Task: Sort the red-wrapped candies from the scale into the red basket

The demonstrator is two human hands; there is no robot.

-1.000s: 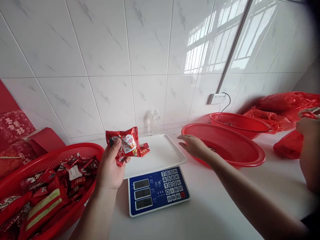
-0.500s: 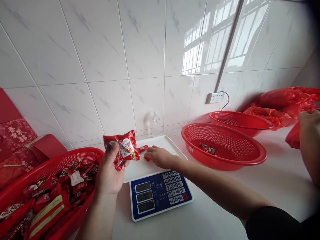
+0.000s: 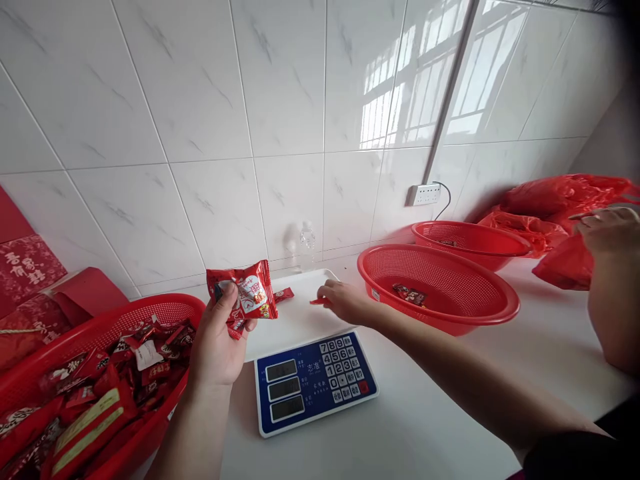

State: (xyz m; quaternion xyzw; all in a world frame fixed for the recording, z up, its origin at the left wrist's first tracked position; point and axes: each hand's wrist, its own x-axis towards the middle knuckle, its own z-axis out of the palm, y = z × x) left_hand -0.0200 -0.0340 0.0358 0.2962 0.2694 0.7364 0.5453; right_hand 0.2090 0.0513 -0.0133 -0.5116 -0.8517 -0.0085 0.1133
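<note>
My left hand (image 3: 216, 347) is raised above the counter, closed on a red snack packet (image 3: 249, 292) with smaller packets under it. My right hand (image 3: 345, 301) hovers over the white tray of the scale (image 3: 295, 319), pinching a small red candy (image 3: 318, 301) at its fingertips. Another small red candy (image 3: 284, 293) lies on the tray behind the held packet. The scale's blue keypad panel (image 3: 315, 381) faces me.
A red basket (image 3: 60, 393) full of red sweets sits at the left. To the right, a red basket (image 3: 440, 288) holds a few packets, with another red basket (image 3: 470, 240) behind it. Another person's hand (image 3: 607, 230) handles red plastic bags (image 3: 560, 200) at far right. A wall socket (image 3: 424, 194) is nearby.
My right hand came from the right basket to the scale tray, took one small candy and is lifting it to the right. My left hand has stayed still with its packets.
</note>
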